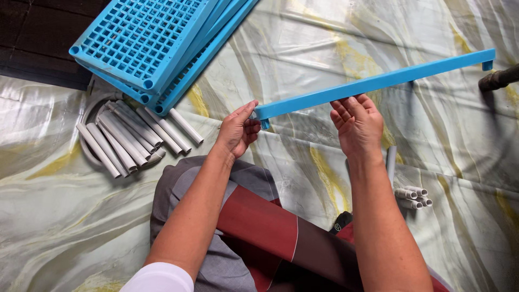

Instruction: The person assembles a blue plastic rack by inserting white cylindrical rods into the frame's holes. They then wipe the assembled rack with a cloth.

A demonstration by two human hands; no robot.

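Note:
A long blue plastic bar (394, 78) with a small peg at each end is held level above a marbled sheet. My left hand (238, 131) pinches its near left end between thumb and fingers. Along the bar's middle, my right hand (357, 123) grips from below with fingers curled over the edge. The bar's far end reaches the upper right of the view.
Stacked blue grid shelf panels (146, 43) lie at the upper left. A bundle of grey-white plastic tubes (127, 140) sits beside them, and a few short tubes (413, 197) lie at the right. My lap in red and grey cloth (259, 227) fills the bottom centre. A dark object (497, 80) pokes in at the right edge.

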